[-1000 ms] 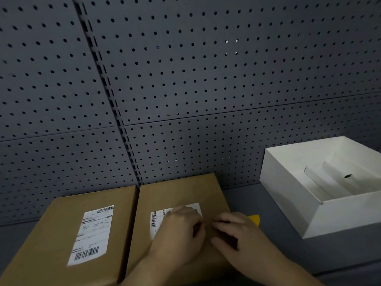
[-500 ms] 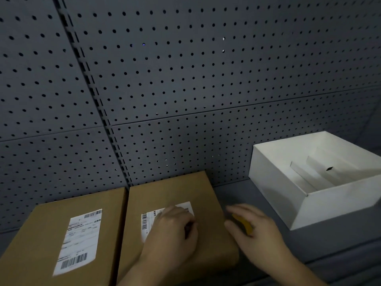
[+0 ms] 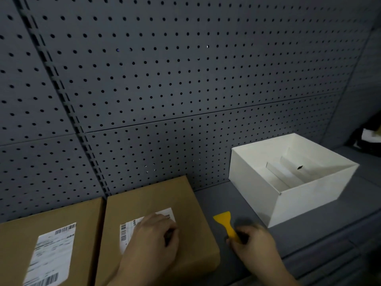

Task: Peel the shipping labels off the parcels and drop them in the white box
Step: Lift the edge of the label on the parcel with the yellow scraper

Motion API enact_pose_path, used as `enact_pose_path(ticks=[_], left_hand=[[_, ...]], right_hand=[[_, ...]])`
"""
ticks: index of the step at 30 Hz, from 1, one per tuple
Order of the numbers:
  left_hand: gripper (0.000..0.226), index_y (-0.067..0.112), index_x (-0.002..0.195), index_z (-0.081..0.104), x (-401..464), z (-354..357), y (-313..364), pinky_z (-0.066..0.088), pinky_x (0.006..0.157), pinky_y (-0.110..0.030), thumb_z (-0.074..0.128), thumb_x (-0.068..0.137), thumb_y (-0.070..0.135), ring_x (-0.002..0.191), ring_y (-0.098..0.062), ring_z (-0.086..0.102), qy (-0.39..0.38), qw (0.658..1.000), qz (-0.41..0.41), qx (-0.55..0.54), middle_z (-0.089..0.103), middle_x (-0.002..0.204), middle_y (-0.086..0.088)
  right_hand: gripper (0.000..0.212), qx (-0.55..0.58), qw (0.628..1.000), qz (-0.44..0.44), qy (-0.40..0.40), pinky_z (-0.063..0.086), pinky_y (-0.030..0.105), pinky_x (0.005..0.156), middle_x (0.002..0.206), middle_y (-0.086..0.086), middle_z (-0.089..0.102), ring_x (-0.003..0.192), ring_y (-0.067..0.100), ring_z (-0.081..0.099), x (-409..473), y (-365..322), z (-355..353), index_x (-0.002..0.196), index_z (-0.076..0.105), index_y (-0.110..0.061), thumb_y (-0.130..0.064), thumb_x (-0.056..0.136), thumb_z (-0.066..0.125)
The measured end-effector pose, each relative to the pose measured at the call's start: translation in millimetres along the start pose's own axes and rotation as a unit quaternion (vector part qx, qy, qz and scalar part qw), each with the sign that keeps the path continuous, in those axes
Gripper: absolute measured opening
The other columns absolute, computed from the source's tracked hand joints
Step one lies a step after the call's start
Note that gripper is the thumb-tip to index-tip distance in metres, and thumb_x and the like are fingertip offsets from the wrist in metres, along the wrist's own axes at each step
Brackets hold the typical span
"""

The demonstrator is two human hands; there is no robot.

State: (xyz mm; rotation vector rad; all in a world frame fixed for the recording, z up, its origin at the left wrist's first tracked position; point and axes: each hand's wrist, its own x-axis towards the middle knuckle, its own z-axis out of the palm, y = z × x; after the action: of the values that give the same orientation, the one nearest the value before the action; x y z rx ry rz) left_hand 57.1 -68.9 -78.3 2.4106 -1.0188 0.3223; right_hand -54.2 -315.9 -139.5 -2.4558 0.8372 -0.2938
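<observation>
Two brown cardboard parcels lie side by side at the bottom left. The left parcel [image 3: 18, 240] carries a full white shipping label [image 3: 51, 254]. On the right parcel [image 3: 156, 195], my left hand [image 3: 152, 242] rests flat with curled fingers over most of its label [image 3: 127, 230], pressing down. To the right of that parcel, my right hand [image 3: 253, 244] grips the handle of a yellow plastic scraper [image 3: 224, 221] whose blade points up and left above the shelf. The white box [image 3: 296, 203] stands open at the right, with only folded white flaps visible inside.
A dark grey pegboard wall [image 3: 185, 79] rises directly behind the parcels and the box. The grey shelf surface [image 3: 216, 199] runs between the right parcel and the white box. Dark objects sit at the far right edge [image 3: 371, 139].
My right hand left the right parcel's top, moved right to the shelf and picked up the yellow scraper. My left hand stayed on the label. The view shifted right.
</observation>
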Motion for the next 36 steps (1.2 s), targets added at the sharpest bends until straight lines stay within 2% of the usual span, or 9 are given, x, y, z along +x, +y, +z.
enact_pose_path(ticks=[3, 9, 12, 19, 23, 28, 31, 34, 36], left_hand=[[0.005, 0.034, 0.073, 0.071, 0, 2, -2, 0.053, 0.071, -0.025, 0.07, 0.076, 0.03, 0.076, 0.001, 0.056, 0.002, 1.0, 0.0, -0.001, 0.063, 0.071, 0.022], [0.012, 0.032, 0.071, 0.072, 1, 3, -2, 0.055, 0.067, -0.024, 0.062, 0.075, 0.036, 0.073, 0.0, 0.057, 0.019, 1.0, 0.001, -0.017, 0.064, 0.069, 0.021], [0.02, 0.032, 0.069, 0.073, 2, 2, 0, 0.054, 0.067, -0.022, 0.055, 0.075, 0.04, 0.072, 0.0, 0.057, 0.025, 1.0, 0.005, -0.017, 0.063, 0.067, 0.021], [0.019, 0.032, 0.069, 0.073, 1, 5, -1, 0.047, 0.07, -0.017, 0.056, 0.075, 0.039, 0.073, 0.001, 0.055, 0.036, 0.999, 0.0, -0.01, 0.063, 0.067, 0.02], [0.005, 0.033, 0.072, 0.073, 0, 5, -1, 0.048, 0.07, -0.016, 0.07, 0.073, 0.03, 0.075, 0.003, 0.055, 0.027, 1.0, -0.001, -0.003, 0.064, 0.07, 0.022], [0.014, 0.032, 0.073, 0.073, -1, 3, 0, 0.052, 0.072, -0.02, 0.081, 0.071, 0.02, 0.077, 0.001, 0.056, 0.013, 1.0, -0.007, -0.003, 0.064, 0.071, 0.021], [0.015, 0.032, 0.073, 0.073, -2, 1, 2, 0.05, 0.073, -0.017, 0.082, 0.072, 0.019, 0.078, 0.002, 0.056, 0.01, 1.0, -0.01, -0.005, 0.064, 0.072, 0.021], [0.013, 0.031, 0.073, 0.073, -2, 0, 3, 0.051, 0.074, -0.018, 0.08, 0.075, 0.02, 0.079, 0.002, 0.056, 0.004, 1.0, -0.011, -0.01, 0.064, 0.071, 0.021], [0.011, 0.031, 0.074, 0.073, -2, -1, 3, 0.051, 0.075, -0.019, 0.078, 0.078, 0.021, 0.08, 0.002, 0.055, 0.004, 1.0, -0.012, -0.013, 0.064, 0.072, 0.02]], right_hand=[[0.039, -0.006, 1.0, 0.012, -0.02, 0.051, 0.029, 0.089, 0.108, 0.002, 0.068, 0.105, 0.02, 0.065, 5, 0, 2, 0.101, 0.079, -0.035, -0.057, 0.069, 0.078], [0.022, 0.016, 1.0, -0.005, -0.02, 0.048, 0.028, 0.074, 0.09, -0.001, 0.069, 0.088, 0.018, 0.067, 18, -6, 4, 0.091, 0.079, -0.029, -0.046, 0.079, 0.074], [0.024, 0.019, 1.0, 0.007, -0.015, 0.051, 0.03, 0.078, 0.098, -0.001, 0.072, 0.092, 0.018, 0.068, 23, -7, 9, 0.096, 0.078, -0.03, -0.046, 0.078, 0.073], [0.027, 0.013, 0.999, 0.024, -0.031, 0.05, 0.028, 0.084, 0.108, -0.005, 0.067, 0.103, 0.015, 0.065, 28, -9, 9, 0.104, 0.073, -0.035, -0.047, 0.08, 0.072], [0.03, 0.012, 1.0, 0.016, -0.02, 0.049, 0.026, 0.088, 0.112, -0.006, 0.063, 0.106, 0.014, 0.062, 24, -10, 8, 0.109, 0.068, -0.035, -0.047, 0.082, 0.072], [0.022, 0.046, 0.999, 0.011, -0.024, 0.051, 0.03, 0.086, 0.101, -0.009, 0.066, 0.101, 0.015, 0.065, 19, -14, 1, 0.102, 0.062, -0.036, -0.042, 0.084, 0.073], [0.02, 0.079, 0.996, 0.009, -0.039, 0.054, 0.031, 0.076, 0.084, -0.009, 0.069, 0.084, 0.012, 0.066, 18, -11, -1, 0.091, 0.057, -0.033, -0.035, 0.083, 0.075], [0.019, 0.139, 0.989, 0.005, -0.043, 0.045, 0.014, 0.061, 0.082, -0.01, 0.069, 0.073, 0.0, 0.06, 18, -13, -9, 0.09, 0.058, -0.029, -0.022, 0.086, 0.075], [0.018, 0.192, 0.981, 0.003, -0.039, 0.044, 0.013, 0.06, 0.08, -0.009, 0.07, 0.073, 0.001, 0.062, 16, -20, -18, 0.088, 0.061, -0.029, -0.017, 0.087, 0.074]])
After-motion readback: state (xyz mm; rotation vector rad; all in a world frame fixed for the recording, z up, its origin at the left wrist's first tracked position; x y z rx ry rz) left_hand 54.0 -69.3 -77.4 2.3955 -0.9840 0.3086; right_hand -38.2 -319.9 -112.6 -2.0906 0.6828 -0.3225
